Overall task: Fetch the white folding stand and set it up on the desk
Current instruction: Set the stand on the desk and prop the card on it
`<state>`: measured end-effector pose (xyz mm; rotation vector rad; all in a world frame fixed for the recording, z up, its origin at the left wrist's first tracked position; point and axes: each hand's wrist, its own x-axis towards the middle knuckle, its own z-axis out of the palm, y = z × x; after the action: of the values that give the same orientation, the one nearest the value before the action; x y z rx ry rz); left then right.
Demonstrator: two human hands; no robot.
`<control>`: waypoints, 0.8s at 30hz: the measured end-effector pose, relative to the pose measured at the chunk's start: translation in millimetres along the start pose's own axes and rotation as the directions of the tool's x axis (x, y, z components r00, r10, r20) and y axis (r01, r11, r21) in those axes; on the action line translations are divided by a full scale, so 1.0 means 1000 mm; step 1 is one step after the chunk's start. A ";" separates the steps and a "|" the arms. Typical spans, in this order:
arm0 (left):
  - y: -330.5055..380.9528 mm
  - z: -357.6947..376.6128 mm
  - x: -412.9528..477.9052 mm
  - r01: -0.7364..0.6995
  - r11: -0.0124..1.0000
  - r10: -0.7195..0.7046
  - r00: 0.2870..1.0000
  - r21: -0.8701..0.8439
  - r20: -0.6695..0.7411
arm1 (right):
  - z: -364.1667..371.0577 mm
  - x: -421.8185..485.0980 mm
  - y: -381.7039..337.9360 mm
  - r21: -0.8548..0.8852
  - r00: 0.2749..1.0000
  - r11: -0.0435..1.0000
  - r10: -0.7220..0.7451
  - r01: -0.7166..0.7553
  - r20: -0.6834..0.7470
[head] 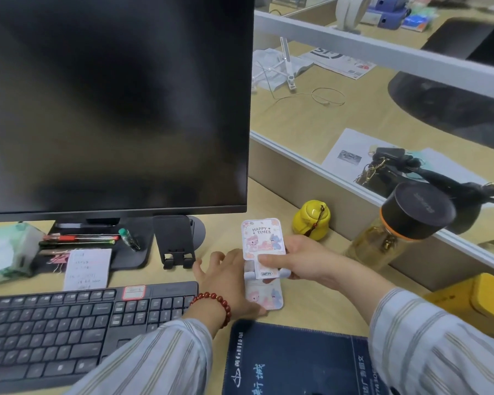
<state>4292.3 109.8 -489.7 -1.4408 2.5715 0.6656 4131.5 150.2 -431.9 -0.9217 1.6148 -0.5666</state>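
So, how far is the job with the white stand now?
Fetched: the white folding stand is at the desk, unfolded, between the keyboard and the yellow jar. In hand: the right hand grips its hinge and back plate, while the left hand steadies its base. Left: letting go so it stands alone like the black stand.
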 end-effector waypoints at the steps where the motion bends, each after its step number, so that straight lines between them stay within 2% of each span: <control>1: 0.005 0.001 0.000 0.018 1.000 -0.018 1.000 -0.012 -0.016 | -0.003 0.001 0.001 -0.037 1.000 0.999 -0.028 0.028 -0.008; 4: 0.014 0.004 0.004 0.034 0.999 -0.034 0.999 -0.028 -0.016 | -0.007 0.006 0.005 -0.122 0.995 0.988 -0.096 0.091 -0.034; 7: 0.012 0.004 0.009 0.039 0.999 -0.039 0.999 0.003 0.019 | 0.001 0.012 0.016 -0.171 0.975 0.972 -0.181 0.158 -0.128; 10: 0.012 0.004 0.011 0.038 0.999 -0.039 0.998 0.015 0.041 | 0.008 0.014 0.022 -0.161 0.956 0.966 -0.231 0.204 -0.178; 13: 0.013 0.000 0.010 0.031 0.999 -0.032 0.997 0.019 0.066 | 0.003 0.005 0.013 -0.055 0.987 0.989 -0.140 0.136 -0.080; 15: 0.015 -0.002 0.011 0.037 0.999 -0.040 0.996 0.039 0.079 | -0.002 -0.001 0.000 0.153 1.000 0.988 -0.012 0.009 0.018; 17: 0.018 -0.002 0.014 0.042 0.995 -0.049 0.996 0.086 0.078 | -0.007 -0.004 -0.016 0.371 0.986 0.914 0.144 -0.164 0.080; 19: 0.021 -0.004 0.015 0.047 0.990 -0.059 0.994 0.131 0.088 | -0.011 -0.007 -0.032 0.486 0.957 0.825 0.262 -0.288 0.123; 21: 0.023 -0.006 0.016 0.043 0.986 -0.060 0.993 0.163 0.102 | -0.013 -0.009 -0.036 0.477 0.952 0.825 0.272 -0.304 0.137; 24: 0.022 -0.005 0.018 0.030 0.982 -0.048 0.994 0.188 0.096 | -0.012 -0.008 -0.024 0.345 0.975 0.913 0.188 -0.218 0.117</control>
<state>4265.0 103.5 -483.5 -1.3591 2.4489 0.4643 4127.1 141.6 -405.7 -0.4929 1.4506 -0.6413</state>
